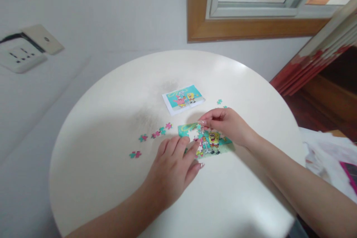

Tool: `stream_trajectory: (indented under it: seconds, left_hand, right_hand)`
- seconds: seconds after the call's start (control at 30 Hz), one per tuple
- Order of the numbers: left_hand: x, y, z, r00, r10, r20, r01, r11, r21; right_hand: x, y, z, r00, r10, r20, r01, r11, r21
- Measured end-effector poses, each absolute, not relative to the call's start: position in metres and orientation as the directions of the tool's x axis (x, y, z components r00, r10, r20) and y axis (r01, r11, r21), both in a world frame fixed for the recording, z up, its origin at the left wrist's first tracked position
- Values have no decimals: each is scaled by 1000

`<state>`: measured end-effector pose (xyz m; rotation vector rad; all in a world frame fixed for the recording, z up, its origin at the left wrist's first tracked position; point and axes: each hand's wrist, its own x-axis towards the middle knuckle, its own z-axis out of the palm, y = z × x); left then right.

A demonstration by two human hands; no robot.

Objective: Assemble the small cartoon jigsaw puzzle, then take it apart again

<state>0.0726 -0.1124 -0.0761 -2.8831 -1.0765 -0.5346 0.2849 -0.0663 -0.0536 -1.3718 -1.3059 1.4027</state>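
Note:
A partly assembled jigsaw puzzle [220, 148] with a yellow cartoon figure lies on the white table, with a gap in its left part. My left hand [174, 160] rests flat over its lower left edge, fingers spread. Thumb and forefinger of my right hand [224, 122] pinch a small teal puzzle piece [199, 127] over the upper middle of the puzzle. Whether that piece touches its neighbours I cannot tell. Behind the puzzle lies a reference picture [184, 98] on white paper, showing the cartoon scene.
Several loose pink and teal pieces [162, 131] lie left of the puzzle, one pair [135, 154] nearer the edge. Another teal piece [219, 101] is beyond my right hand. The round white table [95, 126] meets the wall below a window [256, 26]. White papers [329, 152] lie at right.

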Motion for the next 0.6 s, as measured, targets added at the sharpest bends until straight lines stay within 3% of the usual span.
stream_trajectory:
  seconds: [0.27,0.6]
  left_hand:
    - [65,-83,-47,558,751,354,675,-658,334]
    - [87,-42,-45,522,803,286,624,-589,514]
  right_hand:
    - [282,-68,-54,-198,934,-297,-77,-317,-945]
    - [282,-72,-54,-295,901,-319,-129,-368,-921]
